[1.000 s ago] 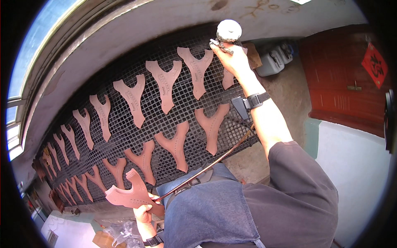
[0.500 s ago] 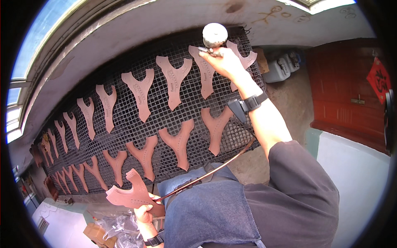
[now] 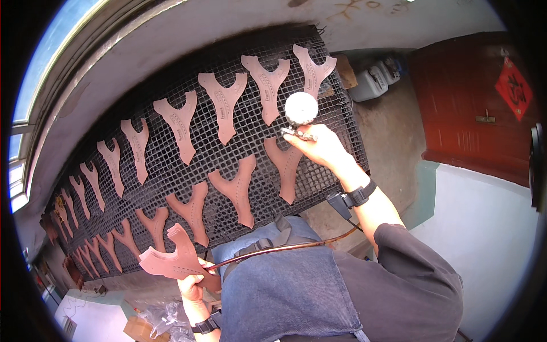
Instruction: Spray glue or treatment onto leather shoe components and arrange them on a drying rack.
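My right hand (image 3: pixel 326 147) is closed around a spray gun (image 3: pixel 301 108) with a round white cup on top. It hangs over the right end of the rack, just beyond the last Y-shaped piece of the near row (image 3: pixel 285 168). In my left hand (image 3: pixel 191 288) is a small stack of flat pinkish-brown Y-shaped pieces (image 3: pixel 178 257), gripped near their stems at the rack's near edge. A thin brown hose (image 3: pixel 279 249) crosses my apron from beside that hand toward my right arm. Whether the left fingers also hold the hose is unclear.
Two rows of similar Y-shaped pieces (image 3: pixel 176 122) lie on a black mesh rack (image 3: pixel 213 162). Beyond its right end stand pale plastic jugs (image 3: pixel 369 84) and a red door (image 3: pixel 456 114). Plastic bags (image 3: pixel 166 316) and a cardboard box (image 3: pixel 142 329) sit at lower left.
My right hand has brought the spray gun nearer to me, from the far row's right end toward the near row. The view has shifted slightly. My left hand keeps the stack.
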`<state>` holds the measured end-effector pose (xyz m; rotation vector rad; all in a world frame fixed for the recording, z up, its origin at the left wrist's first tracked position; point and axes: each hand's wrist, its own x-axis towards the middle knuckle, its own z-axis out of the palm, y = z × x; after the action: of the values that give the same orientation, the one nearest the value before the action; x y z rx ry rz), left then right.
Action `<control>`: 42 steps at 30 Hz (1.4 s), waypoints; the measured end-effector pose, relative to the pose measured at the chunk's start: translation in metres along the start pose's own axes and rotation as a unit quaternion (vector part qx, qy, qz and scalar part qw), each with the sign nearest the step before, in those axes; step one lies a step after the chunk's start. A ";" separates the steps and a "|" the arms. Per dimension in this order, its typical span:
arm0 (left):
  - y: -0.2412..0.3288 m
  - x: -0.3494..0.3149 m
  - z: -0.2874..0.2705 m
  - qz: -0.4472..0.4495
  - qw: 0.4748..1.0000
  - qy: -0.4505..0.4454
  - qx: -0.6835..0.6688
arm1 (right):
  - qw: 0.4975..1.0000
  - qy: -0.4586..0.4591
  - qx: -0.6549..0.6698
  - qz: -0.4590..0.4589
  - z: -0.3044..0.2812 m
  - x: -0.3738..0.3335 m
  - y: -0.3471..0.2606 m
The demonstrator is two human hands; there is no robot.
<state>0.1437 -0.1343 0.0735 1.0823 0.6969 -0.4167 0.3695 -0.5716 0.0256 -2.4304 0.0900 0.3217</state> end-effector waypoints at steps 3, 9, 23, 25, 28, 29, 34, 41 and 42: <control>0.001 0.000 0.000 0.001 1.000 0.012 0.012 | 0.996 -0.014 0.055 0.073 -0.007 -0.013 0.008; 0.001 -0.001 0.006 0.003 1.000 0.017 0.004 | 0.999 0.035 0.019 0.030 -0.010 0.011 0.015; -0.004 -0.010 0.004 -0.002 0.999 0.037 -0.009 | 0.983 0.168 0.028 0.072 -0.060 0.128 0.022; -0.004 -0.009 0.001 -0.005 0.999 0.036 -0.007 | 0.980 0.192 0.045 0.029 -0.064 0.134 0.023; -0.005 -0.006 -0.002 -0.007 0.999 0.035 -0.003 | 0.975 0.207 0.080 0.003 -0.065 0.135 0.023; -0.005 -0.007 -0.003 -0.008 1.000 0.030 -0.001 | 0.973 0.213 0.087 -0.013 -0.064 0.133 0.022; -0.007 -0.009 -0.014 0.012 1.000 0.017 -0.018 | 0.973 0.216 0.077 0.033 -0.050 0.106 0.018; -0.008 -0.011 -0.047 0.015 1.000 -0.006 -0.006 | 0.992 0.083 0.038 0.081 -0.015 0.031 0.004; -0.007 -0.009 -0.054 0.017 1.000 -0.016 -0.005 | 0.994 0.082 0.026 0.070 -0.009 0.016 0.002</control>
<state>0.1158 -0.0890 0.0598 1.0739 0.6515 -0.3994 0.3863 -0.5788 0.0269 -2.4006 0.3393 0.1784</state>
